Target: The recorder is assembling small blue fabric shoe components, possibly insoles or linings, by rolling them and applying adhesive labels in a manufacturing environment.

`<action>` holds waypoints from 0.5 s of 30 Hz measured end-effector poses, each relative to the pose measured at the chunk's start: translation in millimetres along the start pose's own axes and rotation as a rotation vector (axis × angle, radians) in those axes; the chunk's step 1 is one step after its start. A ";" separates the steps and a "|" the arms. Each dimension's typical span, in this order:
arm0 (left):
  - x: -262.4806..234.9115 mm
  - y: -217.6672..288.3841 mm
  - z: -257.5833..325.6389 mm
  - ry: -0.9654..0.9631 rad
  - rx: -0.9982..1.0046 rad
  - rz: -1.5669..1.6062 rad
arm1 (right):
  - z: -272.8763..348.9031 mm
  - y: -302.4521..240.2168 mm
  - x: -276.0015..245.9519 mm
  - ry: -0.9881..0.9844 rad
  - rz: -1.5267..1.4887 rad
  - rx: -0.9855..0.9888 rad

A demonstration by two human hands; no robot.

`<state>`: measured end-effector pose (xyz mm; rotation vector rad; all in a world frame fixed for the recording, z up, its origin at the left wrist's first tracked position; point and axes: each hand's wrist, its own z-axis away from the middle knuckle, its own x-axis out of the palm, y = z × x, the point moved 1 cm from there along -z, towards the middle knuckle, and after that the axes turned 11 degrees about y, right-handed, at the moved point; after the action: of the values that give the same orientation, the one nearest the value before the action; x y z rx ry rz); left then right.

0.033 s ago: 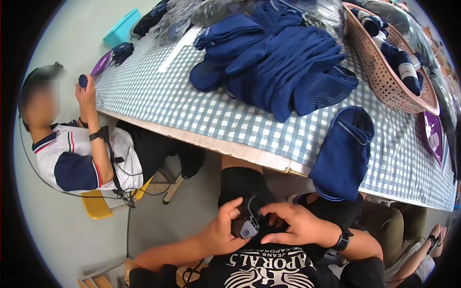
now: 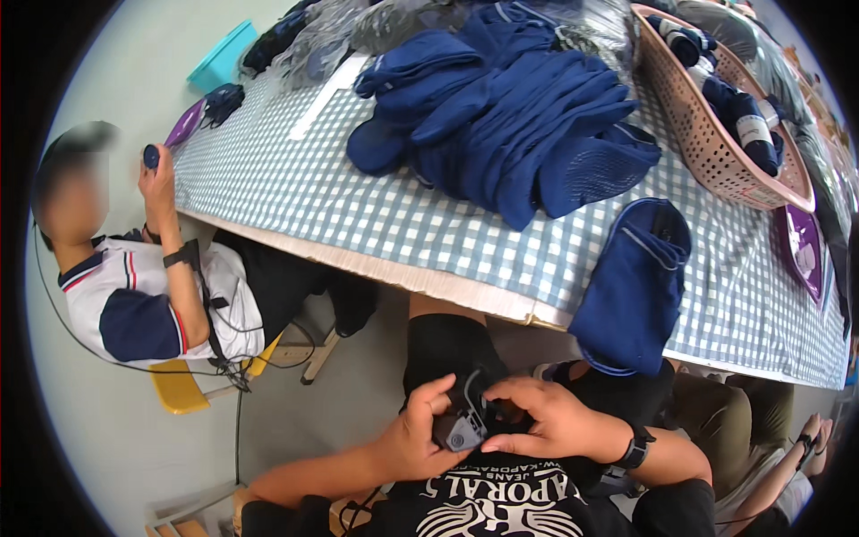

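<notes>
Both my hands are down in my lap, below the table's edge. My left hand (image 2: 413,440) grips a small dark device (image 2: 460,431) with a short cable, fingers curled around its left side. My right hand (image 2: 548,421), with a dark watch on its wrist, closes on the same device from the right. A navy fabric piece (image 2: 635,286) hangs over the near edge of the table just above my hands. A big pile of navy socks (image 2: 519,116) lies on the blue-and-white checked tablecloth (image 2: 295,188).
A pink basket (image 2: 711,152) with rolled socks stands at the back right, a purple tray (image 2: 805,251) beside it. On the left a person (image 2: 152,295) sits on a yellow stool, holding up a small dark round object (image 2: 150,157). A teal box (image 2: 219,55) lies far left. Another person's arm (image 2: 805,438) shows at lower right.
</notes>
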<state>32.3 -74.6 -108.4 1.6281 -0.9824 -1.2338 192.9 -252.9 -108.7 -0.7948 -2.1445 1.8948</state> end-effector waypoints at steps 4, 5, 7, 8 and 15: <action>10.3 8.4 -9.8 -0.033 -0.015 0.197 | 2.6 -7.0 -5.8 0.083 -0.016 -0.100; 12.4 11.2 -13.9 -0.022 -0.013 0.267 | 3.2 -9.7 -7.6 0.071 -0.023 -0.092; 13.3 16.7 -18.4 -0.035 -0.049 0.351 | 3.5 -13.0 -10.9 0.091 -0.031 -0.097; 11.2 17.3 -20.8 -0.051 -0.187 0.570 | 4.0 -13.6 -12.5 0.093 -0.051 -0.140; 14.9 -5.6 -16.4 -0.079 -0.619 1.351 | 6.6 -21.9 -21.6 0.119 -0.136 -0.253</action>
<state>51.9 -83.9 -115.8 0.2157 -1.2196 -0.5097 202.0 -270.4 -84.1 -0.7613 -2.3261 1.4931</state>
